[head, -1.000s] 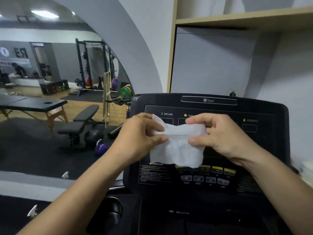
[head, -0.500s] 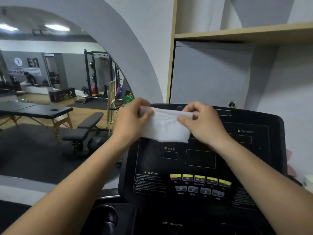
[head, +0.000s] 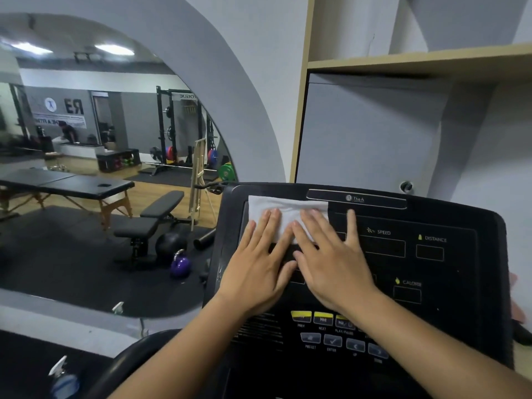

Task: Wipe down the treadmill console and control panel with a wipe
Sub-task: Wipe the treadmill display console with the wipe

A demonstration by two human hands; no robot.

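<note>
The black treadmill console (head: 449, 272) fills the lower right of the head view, with display windows labelled speed, distance and calorie and rows of yellow and grey buttons (head: 331, 329) low on the panel. A white wipe (head: 285, 207) lies flat against the console's upper left corner. My left hand (head: 259, 263) and my right hand (head: 331, 263) lie side by side with straight fingers, their fingertips pressing the wipe's lower part against the panel. The wipe's lower edge is hidden under the fingers.
A large arched mirror (head: 100, 168) at left reflects a gym with a bench, a massage table and a rack. A wooden shelf (head: 417, 61) juts out above the console. A spray bottle (head: 62, 375) stands at the lower left.
Both hands let go of their pinch on the wipe and laid it flat on the console's upper left. They now press it with straight fingers.
</note>
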